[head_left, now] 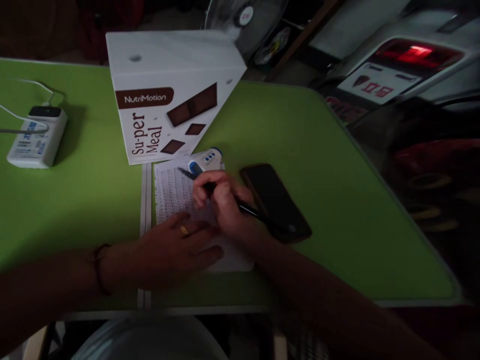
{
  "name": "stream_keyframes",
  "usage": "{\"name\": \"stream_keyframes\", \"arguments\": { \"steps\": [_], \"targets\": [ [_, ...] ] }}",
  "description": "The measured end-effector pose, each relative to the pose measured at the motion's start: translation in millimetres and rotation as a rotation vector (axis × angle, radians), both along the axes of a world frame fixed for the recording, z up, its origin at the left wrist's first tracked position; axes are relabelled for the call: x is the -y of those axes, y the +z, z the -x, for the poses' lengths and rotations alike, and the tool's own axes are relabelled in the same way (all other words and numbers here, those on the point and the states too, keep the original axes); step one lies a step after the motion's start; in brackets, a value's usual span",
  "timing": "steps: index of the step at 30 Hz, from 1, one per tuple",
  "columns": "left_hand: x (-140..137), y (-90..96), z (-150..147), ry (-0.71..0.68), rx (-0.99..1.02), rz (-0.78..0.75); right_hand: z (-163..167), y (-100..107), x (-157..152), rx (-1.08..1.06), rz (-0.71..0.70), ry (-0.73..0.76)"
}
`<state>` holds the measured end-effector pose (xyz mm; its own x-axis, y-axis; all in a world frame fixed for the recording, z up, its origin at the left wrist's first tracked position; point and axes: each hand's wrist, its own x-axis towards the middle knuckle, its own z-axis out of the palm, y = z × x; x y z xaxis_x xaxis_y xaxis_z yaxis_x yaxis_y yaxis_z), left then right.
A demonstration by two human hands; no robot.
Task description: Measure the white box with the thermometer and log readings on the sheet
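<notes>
On a green folding table [360,210], a printed sheet of paper [168,192] lay in front of a white NutriMotion box. The person's right hand [227,202] had its fingers curled closed around a slim black pen [255,212], its pointed end aimed up and left over the print; whether it touched the paper could not be told. The left hand [168,252], wearing a ring [183,230], lay spread across the sheet's lower part, gripping nothing. A dark smartphone [277,202] lay just right of the right hand, and a small white-and-blue device [208,160] sat beyond it, by the sheet's top edge. The pen looked light, stiff and smooth, best held near its pointed end; the paper seemed thin and apt to slide or crease unless pressed flat.
</notes>
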<state>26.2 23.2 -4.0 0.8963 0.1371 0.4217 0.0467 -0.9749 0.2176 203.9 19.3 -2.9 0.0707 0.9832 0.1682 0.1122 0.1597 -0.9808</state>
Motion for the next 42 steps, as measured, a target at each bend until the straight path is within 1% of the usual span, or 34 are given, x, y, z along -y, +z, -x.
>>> {"name": "stream_keyframes", "arguments": {
  "steps": [2,5,7,11,18,25,30,35,42],
  "targets": [
    [1.4,-5.4,3.1,0.026,-0.101,0.049,4.3,0.1,1.8,-0.039,0.024,0.033],
    [4.6,-9.5,6.7,0.045,-0.224,0.084,7.9,2.2,0.9,0.038,0.079,-0.035],
    [6.9,-10.2,7.9,0.062,-0.247,0.088,8.1,2.9,-1.1,0.114,0.091,-0.076],
    [11.6,-10.0,7.8,0.09,-0.283,0.1,6.7,1.0,-3.6,0.182,0.084,-0.071],
    [15.5,-10.6,6.1,0.118,-0.303,0.095,5.7,-0.2,-2.7,0.294,0.06,-0.109],
    [14.0,-9.7,5.5,0.114,-0.32,0.06,4.4,-4.9,-3.6,0.352,-0.096,-0.094],
    [13.1,-7.8,4.8,0.102,-0.323,0.052,4.4,-8.7,-2.8,0.355,-0.082,-0.074],
    [12.2,-7.6,4.6,0.102,-0.326,0.024,2.6,-11.5,-1.1,0.408,-0.075,-0.064],
    [12.2,-6.5,6.1,0.1,-0.311,0.023,2.5,-10.3,-1.1,0.4,-0.068,-0.053]
  ]
}}
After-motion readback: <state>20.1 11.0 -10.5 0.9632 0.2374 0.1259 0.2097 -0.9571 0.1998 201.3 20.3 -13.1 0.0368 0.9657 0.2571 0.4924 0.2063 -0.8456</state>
